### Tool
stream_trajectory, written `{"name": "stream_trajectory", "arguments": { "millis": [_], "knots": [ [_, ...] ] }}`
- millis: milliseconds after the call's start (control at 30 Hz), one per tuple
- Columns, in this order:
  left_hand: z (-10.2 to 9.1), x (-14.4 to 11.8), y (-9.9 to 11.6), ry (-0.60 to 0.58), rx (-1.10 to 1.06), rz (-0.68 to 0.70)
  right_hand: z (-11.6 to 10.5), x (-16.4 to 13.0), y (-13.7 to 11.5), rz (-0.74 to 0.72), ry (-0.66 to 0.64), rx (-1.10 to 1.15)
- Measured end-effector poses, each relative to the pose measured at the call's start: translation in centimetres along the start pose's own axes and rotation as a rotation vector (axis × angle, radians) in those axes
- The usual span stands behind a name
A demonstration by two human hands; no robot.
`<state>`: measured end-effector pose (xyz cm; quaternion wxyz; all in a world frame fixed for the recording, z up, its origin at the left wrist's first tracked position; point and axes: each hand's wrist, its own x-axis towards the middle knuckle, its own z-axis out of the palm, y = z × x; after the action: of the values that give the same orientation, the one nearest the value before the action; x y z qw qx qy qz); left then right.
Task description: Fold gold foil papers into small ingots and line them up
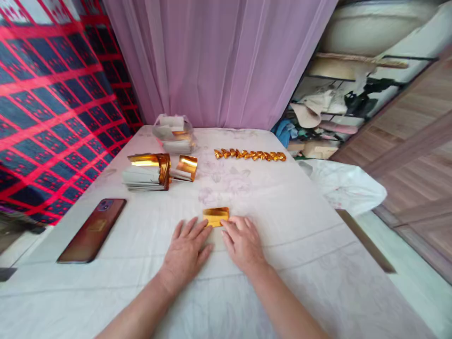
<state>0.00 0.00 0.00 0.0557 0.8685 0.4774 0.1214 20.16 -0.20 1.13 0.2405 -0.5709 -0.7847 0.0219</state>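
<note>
Both hands, left hand (186, 249) and right hand (243, 242), lie flat, fingertips pressing the gold foil sheet (215, 216): light, thin, crease-prone (likely slippery); pinch its far edge.

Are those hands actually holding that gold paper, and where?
Not lifted: the gold paper lies on the table. The left hand and right hand press flat on its near edge with their fingertips.

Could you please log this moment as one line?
left hand and right hand flat on gold paper | folded gold pieces beyond | phone left
</note>
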Motion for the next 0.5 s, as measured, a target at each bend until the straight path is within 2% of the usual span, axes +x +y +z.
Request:
{"name": "stream_trajectory", "arguments": {
  "millis": [167, 500],
  "knots": [
    [-0.4, 0.5, 0.1, 0.005, -0.013, -0.019, 0.0, 0.2, -1.1, -0.057, -0.082, -0.030],
    [-0.1, 0.5, 0.0, 0.073, -0.034, -0.019, -0.1, -0.2, 1.5, -0.026, 0.036, -0.114]
  ]
}}
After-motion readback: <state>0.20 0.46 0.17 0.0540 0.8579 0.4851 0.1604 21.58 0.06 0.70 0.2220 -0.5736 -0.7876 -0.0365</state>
